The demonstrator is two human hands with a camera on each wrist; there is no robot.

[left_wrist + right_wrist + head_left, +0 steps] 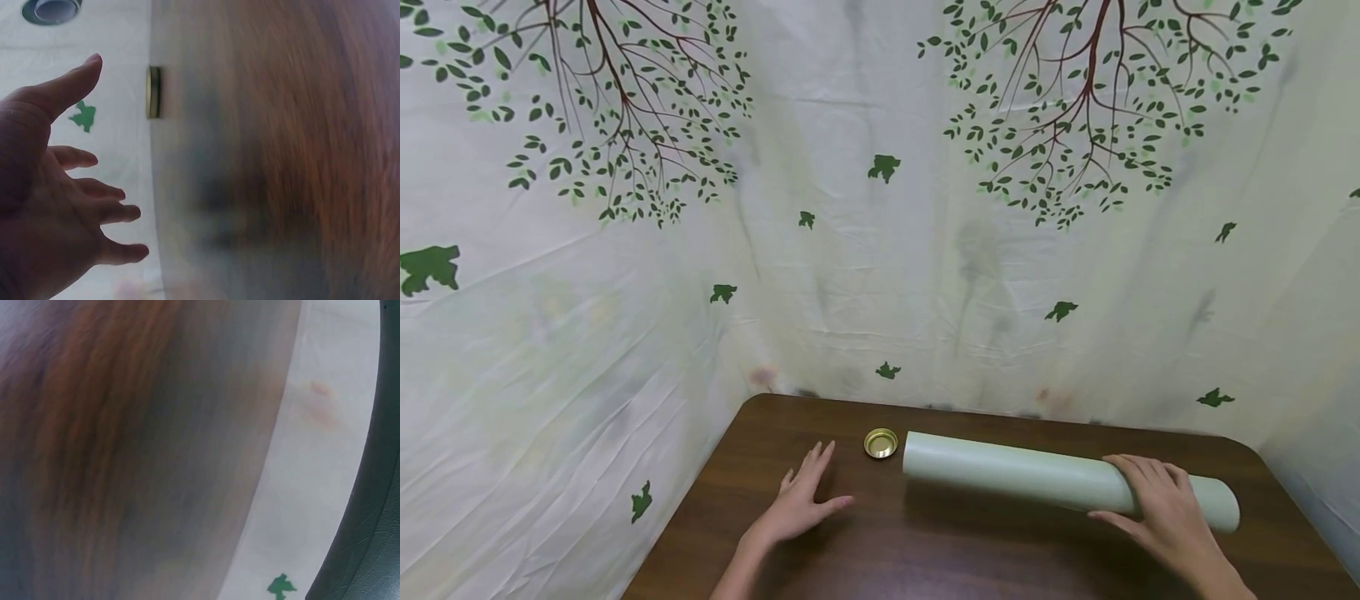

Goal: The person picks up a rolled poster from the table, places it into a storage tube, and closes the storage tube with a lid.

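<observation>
My right hand grips a long pale green roll near its right end, thumb on the near side and fingers over the top. The roll is held above the table, with a shadow below it. Its round end shows at the top left of the left wrist view. In the right wrist view the roll's smooth surface fills the right edge, and the hand is out of sight. My left hand holds nothing, its fingers and thumb spread. Between that hand and the roll lies a gold-coloured round lid.
A brown wood-grain table with rounded far corners lies below the hands. Close behind it and at both sides hangs pale cloth printed with leafy branches and green leaf shapes.
</observation>
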